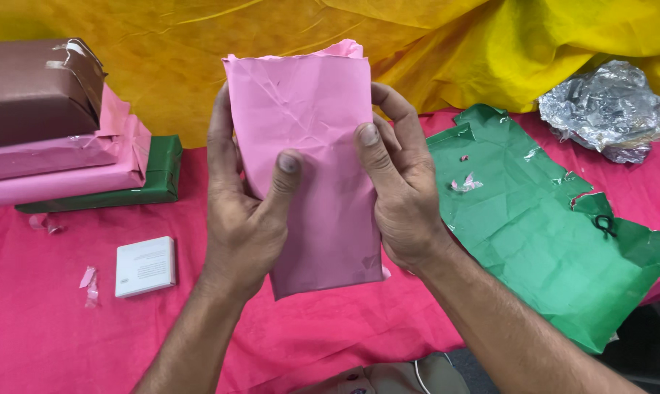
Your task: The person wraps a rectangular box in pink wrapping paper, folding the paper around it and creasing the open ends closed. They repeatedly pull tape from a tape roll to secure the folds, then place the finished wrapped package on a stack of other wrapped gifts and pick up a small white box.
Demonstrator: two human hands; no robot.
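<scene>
I hold a package wrapped in creased pink paper upright above the table, its top end loosely folded. My left hand grips its left side, thumb pressed on the front. My right hand grips the right side, thumb also on the front face. Beneath lies a magenta-red tablecloth.
A stack of wrapped boxes, brown, pink and green, sits at the left. A small white box lies near the front left. A torn green paper sheet spreads at the right, crumpled silver foil behind it. Yellow cloth hangs at the back.
</scene>
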